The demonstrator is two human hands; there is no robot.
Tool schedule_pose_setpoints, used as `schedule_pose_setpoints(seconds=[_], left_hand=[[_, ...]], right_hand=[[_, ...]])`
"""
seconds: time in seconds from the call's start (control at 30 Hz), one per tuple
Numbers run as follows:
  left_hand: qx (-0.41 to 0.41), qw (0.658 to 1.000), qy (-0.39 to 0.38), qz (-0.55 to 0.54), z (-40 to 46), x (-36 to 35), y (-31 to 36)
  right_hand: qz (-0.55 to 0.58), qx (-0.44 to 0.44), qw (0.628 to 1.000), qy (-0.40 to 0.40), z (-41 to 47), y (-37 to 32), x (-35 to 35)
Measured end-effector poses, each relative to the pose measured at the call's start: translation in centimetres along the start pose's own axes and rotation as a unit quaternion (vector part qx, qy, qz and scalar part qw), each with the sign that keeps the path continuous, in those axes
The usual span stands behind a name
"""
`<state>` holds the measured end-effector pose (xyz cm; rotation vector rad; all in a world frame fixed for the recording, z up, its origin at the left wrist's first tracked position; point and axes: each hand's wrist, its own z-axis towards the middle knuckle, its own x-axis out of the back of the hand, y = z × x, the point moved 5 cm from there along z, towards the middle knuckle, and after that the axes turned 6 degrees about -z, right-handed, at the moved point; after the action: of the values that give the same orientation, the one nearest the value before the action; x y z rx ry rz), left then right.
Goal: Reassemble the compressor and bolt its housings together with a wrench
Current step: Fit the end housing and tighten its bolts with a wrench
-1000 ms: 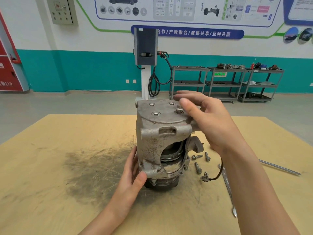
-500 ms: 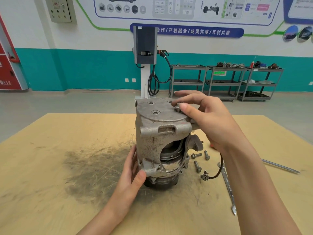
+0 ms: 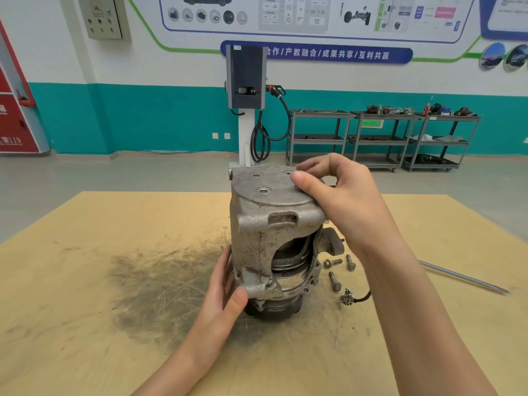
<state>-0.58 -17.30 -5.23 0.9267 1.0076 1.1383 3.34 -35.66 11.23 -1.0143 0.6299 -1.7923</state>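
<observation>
The compressor [image 3: 274, 241] stands upright between left hand [image 3: 225, 292] and right hand [image 3: 340, 195].

A tan wooden tabletop [image 3: 85, 281] carries a dark, scratched grease smear [image 3: 160, 284] left of centre. The compressor [image 3: 271, 244] stands upright on it, pulley end down. Just right of it lie three loose bolts [image 3: 335, 281], a small connector on a black wire [image 3: 350, 298], and farther right a thin metal rod [image 3: 463, 278].
</observation>
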Motion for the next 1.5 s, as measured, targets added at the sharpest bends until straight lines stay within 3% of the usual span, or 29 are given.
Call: schedule_pose_setpoints(seconds=[0.1, 0.27, 0.47, 0.67, 0.9, 1.13, 1.33, 1.5], left_hand=[[-0.001, 1.000, 0.000, -0.002, -0.02, -0.07, 0.05], [0.004, 1.000, 0.003, -0.003, -0.03, -0.06, 0.00], [0.005, 1.000, 0.002, -0.001, -0.05, -0.05, -0.07], [0.006, 1.000, 0.005, -0.002, 0.00, -0.01, -0.20], [0.004, 1.000, 0.003, 0.003, 0.03, 0.10, -0.25], [0.005, 1.000, 0.002, -0.001, 0.14, 0.24, -0.59], [0.004, 1.000, 0.000, 0.002, 0.17, 0.29, -0.64], [0.004, 1.000, 0.001, -0.005, 0.23, 0.38, -0.80]], right_hand=[[-0.005, 0.003, 0.999, 0.034, -0.12, 0.01, -0.03], [0.061, -0.015, 0.997, -0.052, 0.05, 0.24, 0.19], [0.002, -0.001, 0.999, 0.035, 0.09, 0.28, 0.02], [0.026, 0.008, 0.997, -0.076, 0.06, 0.12, 0.34], [-0.032, 0.003, 0.999, 0.018, 0.32, -0.15, -0.15], [0.023, -0.007, 0.996, -0.088, 0.12, -0.14, 0.30], [-0.006, -0.014, 1.000, 0.015, 0.20, -0.01, 0.01], [0.039, -0.011, 0.996, -0.081, 0.12, -0.01, 0.24]])
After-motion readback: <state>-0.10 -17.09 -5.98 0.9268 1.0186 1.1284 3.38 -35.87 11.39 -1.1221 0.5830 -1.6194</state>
